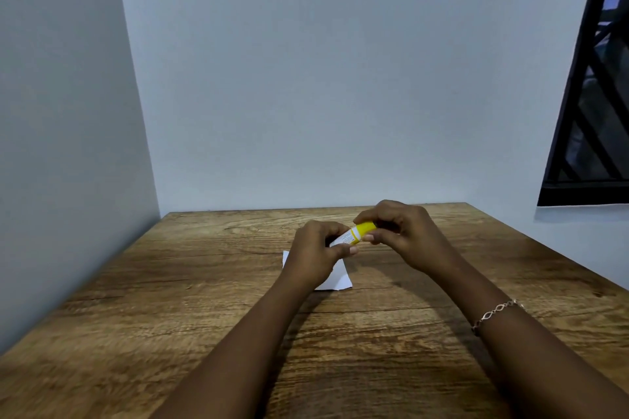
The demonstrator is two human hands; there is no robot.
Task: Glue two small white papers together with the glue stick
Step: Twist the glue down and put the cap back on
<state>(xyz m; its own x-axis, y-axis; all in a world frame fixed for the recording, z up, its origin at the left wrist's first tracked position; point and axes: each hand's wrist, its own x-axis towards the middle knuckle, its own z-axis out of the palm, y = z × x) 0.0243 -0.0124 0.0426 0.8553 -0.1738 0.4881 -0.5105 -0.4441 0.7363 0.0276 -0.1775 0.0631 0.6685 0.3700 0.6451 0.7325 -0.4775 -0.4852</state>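
Above the white paper, left grip grasps the glue stick, right grip pinches its yellow cap

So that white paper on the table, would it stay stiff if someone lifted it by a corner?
Probably not: the paper looks thin and its edge seems slightly bowed on the table, so it would likely droop. It seems very light, so a push or a breath could slide it.
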